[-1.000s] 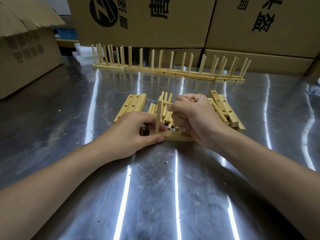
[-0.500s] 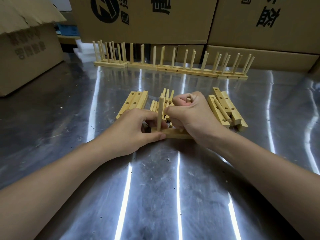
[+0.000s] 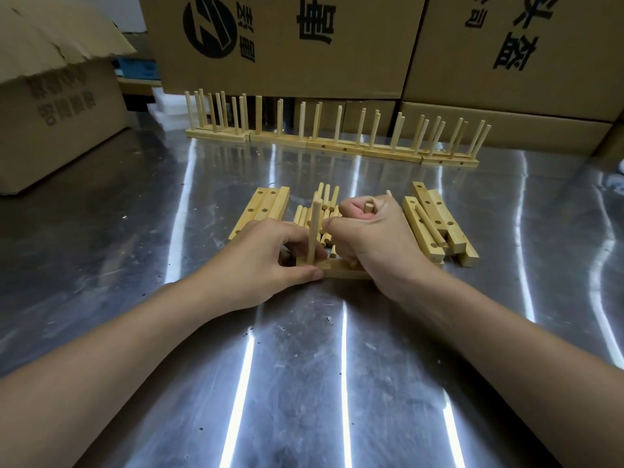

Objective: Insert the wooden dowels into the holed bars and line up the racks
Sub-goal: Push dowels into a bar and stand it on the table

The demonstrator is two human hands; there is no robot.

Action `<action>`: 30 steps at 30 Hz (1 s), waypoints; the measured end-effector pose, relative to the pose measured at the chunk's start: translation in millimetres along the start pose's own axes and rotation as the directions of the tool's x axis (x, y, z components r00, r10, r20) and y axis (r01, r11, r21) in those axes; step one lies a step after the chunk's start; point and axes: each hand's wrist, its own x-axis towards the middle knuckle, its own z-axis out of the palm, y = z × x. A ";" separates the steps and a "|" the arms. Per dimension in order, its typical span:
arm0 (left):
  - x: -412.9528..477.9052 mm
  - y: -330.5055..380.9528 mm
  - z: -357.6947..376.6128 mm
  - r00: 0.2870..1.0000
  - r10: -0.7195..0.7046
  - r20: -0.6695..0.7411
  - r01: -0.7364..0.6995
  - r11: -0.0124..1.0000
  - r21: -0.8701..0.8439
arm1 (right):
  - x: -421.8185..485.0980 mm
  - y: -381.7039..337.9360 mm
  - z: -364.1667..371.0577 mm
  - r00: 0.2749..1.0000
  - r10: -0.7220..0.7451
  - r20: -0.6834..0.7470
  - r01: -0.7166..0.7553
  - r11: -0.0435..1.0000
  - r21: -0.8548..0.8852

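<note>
1. While the left hand pins the pale holed wooden bar flat on the shiny steel tabletop, its grip pressed onto the bar's left end, one round wooden dowel stands upright in it.
2. Fist-like, the right hand has its grip closed around a second dowel — only the top end shows, so I cannot tell whether the tip has met a hole.
3. To do this well, I would keep that dowel vertical, feel for the hole, then press straight down; tilting would likely jam it.
4. Loose dowels lie just behind the bar, spare bars to either side.
5. Finished racks stand end to end near the cardboard boxes — this one joins them later.
</note>
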 end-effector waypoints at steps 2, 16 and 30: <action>0.2 1.1 -0.2 1.000 0.003 0.000 -0.003 1.000 0.007 | 0.0 0.6 -2.1 1.000 0.000 -0.005 0.000 1.000 0.004; -1.4 2.8 2.0 1.000 -0.008 -0.020 0.008 0.999 0.043 | -6.7 -39.1 6.6 0.948 0.242 -0.209 -0.205 0.961 0.186; -1.1 4.5 4.3 1.000 -0.009 -0.030 0.009 1.000 0.014 | 6.2 -19.0 37.0 0.892 -0.016 -0.451 -0.005 0.999 -0.046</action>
